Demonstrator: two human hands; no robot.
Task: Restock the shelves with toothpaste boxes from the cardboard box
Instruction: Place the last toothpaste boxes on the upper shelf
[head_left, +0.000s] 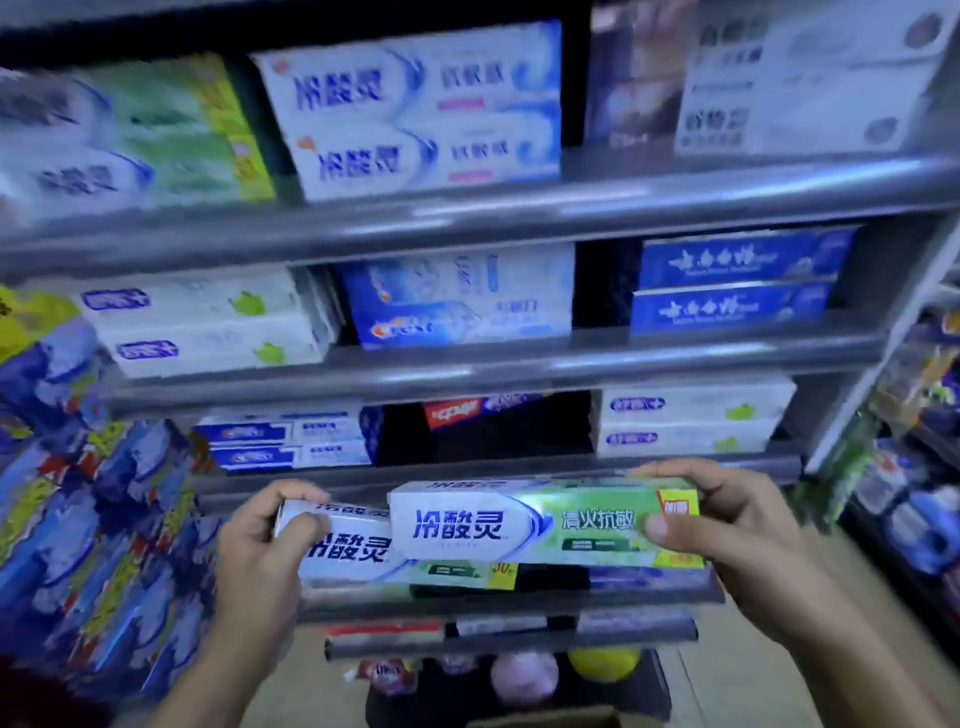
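Thin glossy card, light and, I judge, easily dented. At lower centre of the frame my left hand (260, 545) curls its fingers (301, 525) round the rear toothpaste box (353, 551). The front toothpaste box (519, 525) overlaps it, and my right hand (727, 530) pinches its right end. The stiff ends are the best place to hold.

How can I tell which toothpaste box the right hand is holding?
Look low in front of the grey shelves, where two hands hold two white-and-green boxes. The right hand grips the front box, which overlaps the back box in the left hand. Only the front box shows its whole blue name and a red tag.
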